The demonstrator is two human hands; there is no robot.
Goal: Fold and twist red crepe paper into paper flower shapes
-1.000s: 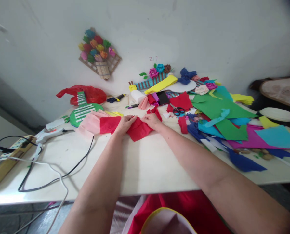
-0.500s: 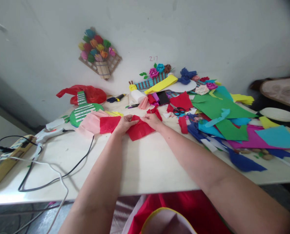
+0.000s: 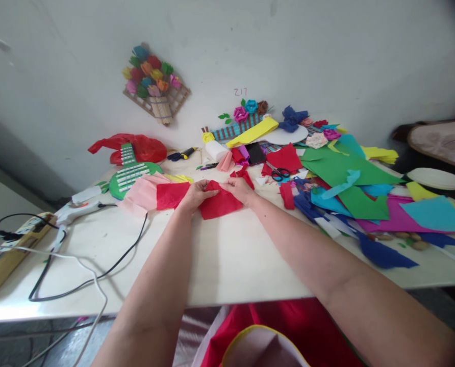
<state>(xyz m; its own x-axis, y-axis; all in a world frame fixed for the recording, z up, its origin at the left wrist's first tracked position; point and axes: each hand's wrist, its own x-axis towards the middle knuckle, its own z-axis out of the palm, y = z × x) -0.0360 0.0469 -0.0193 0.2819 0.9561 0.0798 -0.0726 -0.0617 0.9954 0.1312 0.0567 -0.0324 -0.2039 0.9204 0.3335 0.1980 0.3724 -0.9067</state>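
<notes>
Between my two hands is a piece of red crepe paper [image 3: 220,205], its upper edge pinched and its lower part hanging loose above the white table [image 3: 227,260]. My left hand [image 3: 197,195] grips its left side, thumb pointing inward. On the other side my right hand [image 3: 238,189] pinches the top edge near the middle; some of its fingers are hidden behind the paper. Another red paper piece [image 3: 171,195] lies just left of my left hand, beside a pale pink sheet [image 3: 141,193]. Black-handled scissors [image 3: 280,174] rest on red paper beyond my right hand.
At the left are a white glue gun [image 3: 76,213], a black cable [image 3: 126,257] and a yellow power strip [image 3: 19,250]. A green guitar-shaped craft [image 3: 130,176] lies behind. Green sheets [image 3: 350,163] and other coloured paper pile up on the right. A flower craft [image 3: 156,84] hangs on the wall.
Very little differs. The lower edge of the red paper has lifted slightly between my hands, while both hands keep their grip in almost the same place.
</notes>
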